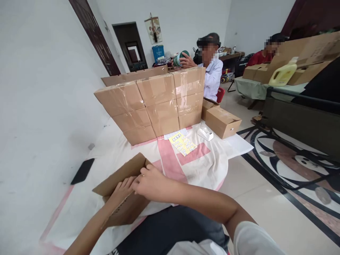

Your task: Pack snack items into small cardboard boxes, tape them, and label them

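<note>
An upright cardboard box (119, 173) with raised flaps stands at the near edge of the cloth-covered table, close to my body. My left hand (123, 188) reaches into its top opening, fingers stretched forward; the near flap partly hides the palm and wrist. Over the box's right side, my right hand (150, 182) has its fingers curled and closed on the cardboard edge, a ring showing on one finger. The two hands almost touch. What lies inside the box is hidden.
Taped cartons (162, 101) are stacked across the table. Nearby are a yellow sticker sheet (182, 143), a white tape dispenser (205, 134), a small carton (223, 121) and a black flat object (83, 171). A co-worker (212, 76) behind the stack holds a green container (180, 58).
</note>
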Motion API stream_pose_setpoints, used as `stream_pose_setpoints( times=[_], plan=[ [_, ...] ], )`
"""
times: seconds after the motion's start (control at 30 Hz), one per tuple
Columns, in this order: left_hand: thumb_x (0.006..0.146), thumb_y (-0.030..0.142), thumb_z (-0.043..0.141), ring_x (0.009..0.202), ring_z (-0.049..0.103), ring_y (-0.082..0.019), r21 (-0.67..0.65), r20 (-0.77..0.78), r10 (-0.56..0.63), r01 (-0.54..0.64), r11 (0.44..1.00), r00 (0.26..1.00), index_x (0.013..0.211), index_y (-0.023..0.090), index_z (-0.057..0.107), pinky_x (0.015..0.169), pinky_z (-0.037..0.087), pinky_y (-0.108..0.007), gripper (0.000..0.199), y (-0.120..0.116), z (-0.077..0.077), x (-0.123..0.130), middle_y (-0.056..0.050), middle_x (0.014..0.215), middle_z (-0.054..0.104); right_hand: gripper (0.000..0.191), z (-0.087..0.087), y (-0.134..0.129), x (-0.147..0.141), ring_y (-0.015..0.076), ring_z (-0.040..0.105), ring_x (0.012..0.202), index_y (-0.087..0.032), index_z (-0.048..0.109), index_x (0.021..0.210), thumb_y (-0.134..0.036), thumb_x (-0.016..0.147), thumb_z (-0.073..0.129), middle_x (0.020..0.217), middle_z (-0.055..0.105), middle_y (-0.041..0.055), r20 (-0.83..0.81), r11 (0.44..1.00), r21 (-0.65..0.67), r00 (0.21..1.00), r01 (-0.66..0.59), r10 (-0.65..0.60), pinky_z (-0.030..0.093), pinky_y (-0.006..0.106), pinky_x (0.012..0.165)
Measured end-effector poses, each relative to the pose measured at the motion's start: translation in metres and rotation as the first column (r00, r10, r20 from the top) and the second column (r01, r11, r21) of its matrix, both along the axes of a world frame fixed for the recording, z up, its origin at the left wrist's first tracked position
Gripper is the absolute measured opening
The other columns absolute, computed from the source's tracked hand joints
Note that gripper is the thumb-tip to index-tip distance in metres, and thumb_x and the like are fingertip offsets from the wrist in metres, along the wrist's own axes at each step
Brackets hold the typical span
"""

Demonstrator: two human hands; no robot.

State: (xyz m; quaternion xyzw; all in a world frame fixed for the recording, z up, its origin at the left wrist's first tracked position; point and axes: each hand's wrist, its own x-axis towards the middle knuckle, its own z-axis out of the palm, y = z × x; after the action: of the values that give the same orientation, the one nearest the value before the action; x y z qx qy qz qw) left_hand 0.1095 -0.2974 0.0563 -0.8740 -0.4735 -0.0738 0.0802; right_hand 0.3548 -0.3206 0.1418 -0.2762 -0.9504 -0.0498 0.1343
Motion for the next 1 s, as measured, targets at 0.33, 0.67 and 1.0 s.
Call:
stream_pose_setpoints(
  times=[0.33,0.67,1.0],
  plan=[
    [0.099,0.025,0.049,0.063,0.061,-0.019,-0.042,0.269,-0.433,0.460,0.887,0.860,0.084,0.028,0.065,0.062,0.046,-0.031,0.022,-0.025,0.036,0.001,0.000,0.071,0.067,0.033,-0.005,-0.041,0.035,0.0227,0.061,0.087,-0.021,0.075,0.093,-0.050,0.101,0.061,0.091,0.076,0.0037,-0.068,0.990,-0.062,0.989,0.124,-0.128,0.038,0.039,0.077],
    [0.096,0.030,0.053,0.129,0.059,-0.028,-0.114,0.045,-0.538,0.539,0.834,0.842,0.103,0.032,0.071,0.100,0.053,-0.039,0.020,-0.061,0.061,0.019,-0.007,0.125,0.071,0.043,-0.015,-0.004,0.101,0.0175,0.052,0.091,-0.019,0.073,0.081,-0.045,0.108,0.051,0.086,0.073,0.0000,-0.236,0.944,-0.326,0.964,0.043,-0.126,0.034,0.035,0.085],
    [0.091,0.055,0.065,0.150,0.035,-0.032,0.098,-0.126,-0.561,0.573,0.814,0.818,0.085,0.025,0.068,0.121,0.029,-0.042,0.030,-0.059,0.044,0.022,-0.002,0.156,0.053,0.066,-0.026,-0.003,0.092,0.0285,0.051,0.102,-0.016,0.071,0.101,-0.078,0.095,0.048,0.104,0.071,0.0107,0.041,0.976,-0.209,0.998,0.061,-0.053,0.038,0.044,0.090]
  ],
)
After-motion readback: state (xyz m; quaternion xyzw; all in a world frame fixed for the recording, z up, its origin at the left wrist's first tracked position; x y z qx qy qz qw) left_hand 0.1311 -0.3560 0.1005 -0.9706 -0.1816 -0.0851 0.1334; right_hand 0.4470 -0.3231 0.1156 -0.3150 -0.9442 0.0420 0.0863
